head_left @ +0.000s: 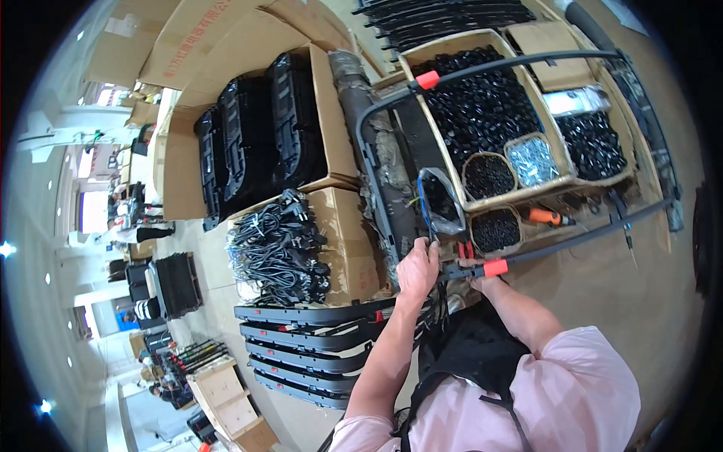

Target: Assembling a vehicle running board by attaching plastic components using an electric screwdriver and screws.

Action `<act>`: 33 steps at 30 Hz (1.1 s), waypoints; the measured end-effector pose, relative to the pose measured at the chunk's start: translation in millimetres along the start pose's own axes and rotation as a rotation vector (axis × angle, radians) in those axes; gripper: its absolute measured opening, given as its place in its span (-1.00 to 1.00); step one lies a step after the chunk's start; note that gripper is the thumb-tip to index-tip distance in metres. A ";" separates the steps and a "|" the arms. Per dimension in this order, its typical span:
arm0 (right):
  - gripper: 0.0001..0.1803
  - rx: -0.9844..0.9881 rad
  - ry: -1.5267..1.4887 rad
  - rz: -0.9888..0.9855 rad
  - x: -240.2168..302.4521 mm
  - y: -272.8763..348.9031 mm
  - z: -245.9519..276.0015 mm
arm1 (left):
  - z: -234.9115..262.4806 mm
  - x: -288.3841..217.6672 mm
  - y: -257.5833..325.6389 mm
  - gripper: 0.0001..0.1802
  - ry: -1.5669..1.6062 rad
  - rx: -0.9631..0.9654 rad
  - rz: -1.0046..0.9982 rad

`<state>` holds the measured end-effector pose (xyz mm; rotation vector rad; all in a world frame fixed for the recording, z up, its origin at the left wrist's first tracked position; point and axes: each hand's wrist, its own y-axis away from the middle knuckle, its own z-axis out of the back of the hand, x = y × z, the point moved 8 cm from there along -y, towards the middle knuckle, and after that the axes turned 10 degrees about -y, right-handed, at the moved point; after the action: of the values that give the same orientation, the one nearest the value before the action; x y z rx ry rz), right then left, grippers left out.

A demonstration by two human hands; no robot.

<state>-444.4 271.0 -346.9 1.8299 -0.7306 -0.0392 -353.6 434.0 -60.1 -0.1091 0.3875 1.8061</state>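
A large black tubular frame (pixel 572 242) with rounded corners and red sleeves lies across the worktable. My left hand (pixel 418 267) is closed at the frame's near left corner, its fingertips pinched where a thin blue-and-black cable (pixel 426 215) comes down. Under the near bar, beside a red sleeve (pixel 495 267), my right hand (pixel 479 277) grips the frame; the bar hides most of its fingers. Small red parts (pixel 466 250) show just above that hand, their kind unclear. A clear plastic bag (pixel 443 202) of dark pieces lies just beyond my left hand.
A wooden tray (pixel 553 175) holds many small black parts and a tub of silvery screws (pixel 532 160). An orange-handled screwdriver (pixel 548 217) lies nearby. At left stand a carton (pixel 339 113) of black mouldings, bundled power cords (pixel 275 252) and stacked curved grey bars (pixel 301 350).
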 end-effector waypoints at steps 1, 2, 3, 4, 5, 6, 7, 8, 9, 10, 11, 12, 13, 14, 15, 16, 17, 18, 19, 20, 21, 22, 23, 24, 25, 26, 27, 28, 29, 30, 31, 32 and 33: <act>-0.86 0.029 -0.046 -0.007 5.4 3.1 -2.5 | 3.5 2.8 -6.9 -0.61 0.073 0.037 0.051; -0.86 0.063 -0.089 -0.010 13.5 8.2 -8.5 | 15.2 9.5 -17.5 -0.65 0.186 -0.025 0.081; -0.85 0.086 -0.135 -0.010 19.6 10.3 -5.1 | 36.3 7.9 -32.1 -0.68 0.216 -0.115 0.066; -0.85 0.106 -0.182 -0.009 26.1 13.9 0.9 | 58.9 9.3 -51.9 -0.70 0.247 -0.204 0.047; -0.86 0.252 -0.047 -0.173 21.1 19.9 14.6 | 88.9 19.7 -74.0 -0.70 0.181 -0.378 -0.021; -0.87 0.327 0.121 -0.099 23.3 22.0 35.9 | 119.5 31.8 -95.3 -0.70 0.115 -0.549 -0.088; -0.87 0.380 0.283 -0.021 26.9 25.7 50.8 | 144.1 40.3 -123.2 -0.69 0.041 -0.560 -0.028; -0.84 0.269 0.399 -0.038 37.0 39.5 45.3 | 181.8 68.0 -136.3 -0.71 -0.016 -0.768 -0.096; -0.81 0.133 0.506 -0.045 59.9 68.6 47.5 | 206.4 98.7 -159.0 -0.68 -0.096 -0.764 0.015; -0.77 0.126 0.564 -0.051 74.4 78.5 57.5 | 238.2 119.4 -173.3 -0.64 -0.191 -0.877 0.027; -0.72 0.110 0.615 -0.058 87.7 87.4 73.7 | 261.8 142.8 -189.0 -0.57 -0.246 -0.907 0.114; -0.70 0.066 0.581 -0.007 103.4 98.9 86.1 | 279.5 164.9 -204.4 -0.49 -0.364 -0.868 0.253; -0.67 0.027 0.545 0.046 118.9 113.2 94.0 | 295.2 191.2 -215.3 -0.42 -0.457 -0.852 0.364; -0.62 -0.003 0.568 0.054 133.0 126.0 102.7 | 305.3 220.5 -224.9 -0.38 -0.476 -0.785 0.409; -0.57 -0.043 0.589 0.062 145.9 140.2 110.7 | 305.1 236.8 -235.2 -0.39 -0.537 -0.682 0.438; -0.57 -0.052 0.589 0.083 154.1 156.3 111.9 | 302.1 249.2 -243.4 -0.40 -0.594 -0.579 0.468; -0.57 -0.097 0.607 0.130 162.3 173.5 116.2 | 303.1 259.3 -248.7 -0.43 -0.599 -0.531 0.472; -0.56 -0.152 0.624 0.175 174.0 193.1 118.5 | 298.4 260.2 -253.6 -0.46 -0.599 -0.475 0.471; -0.56 -0.161 0.631 0.191 183.8 208.3 114.9 | 297.6 253.9 -253.7 -0.62 -0.701 -0.512 0.428; -0.57 -0.153 0.687 0.200 191.3 226.5 102.3 | 298.7 249.1 -254.4 -0.62 -0.683 -0.518 0.427; -0.57 -0.139 0.748 0.204 195.5 241.6 87.9 | 306.0 243.0 -249.4 -0.68 -0.663 -0.599 0.379; -0.57 -0.138 0.762 0.212 201.3 251.7 77.2 | 314.2 238.7 -241.8 -0.74 -0.646 -0.679 0.336; -0.60 -0.045 0.864 0.248 204.6 264.9 61.1 | 324.7 219.9 -236.1 -0.82 -0.574 -0.764 0.304; -0.62 0.046 0.963 0.281 208.0 277.8 43.4 | 335.9 206.0 -233.1 -0.78 -0.459 -0.775 0.346; -0.62 0.046 0.975 0.281 216.6 290.6 21.0 | 351.9 207.7 -218.2 -0.77 -0.349 -0.866 0.325; -0.65 0.163 1.028 0.321 224.9 305.1 -17.0 | 365.7 207.7 -201.3 -0.76 -0.241 -0.954 0.299; -0.67 0.265 1.081 0.355 231.7 317.7 -53.1 | 368.2 206.1 -185.7 -0.72 0.060 -0.964 0.284; -0.70 0.278 1.131 0.512 247.1 327.0 -81.3 | 360.4 185.2 -170.2 -0.74 0.225 -0.895 0.333; -0.72 0.338 1.180 0.678 258.0 331.1 -115.5 | 343.3 192.2 -153.3 -0.74 0.427 -0.884 0.269; -0.74 0.403 1.089 0.848 270.2 336.6 -152.2 | 321.0 198.9 -139.5 -0.74 0.641 -0.862 0.201; -0.75 0.336 1.052 0.928 278.6 325.4 -170.1 | 288.4 181.2 -123.9 -0.72 0.879 -0.802 0.150; -0.70 0.298 1.151 0.971 287.8 314.6 -192.5 | 252.9 152.1 -103.0 -0.69 1.113 -0.735 0.095; -0.64 0.309 0.937 1.057 294.2 304.8 -211.2 | 221.1 116.0 -80.4 -0.49 1.293 -0.632 0.171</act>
<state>-269.2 242.9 91.9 1.2791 -0.9197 1.5619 -280.2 628.9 99.4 -1.7647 0.6964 1.7486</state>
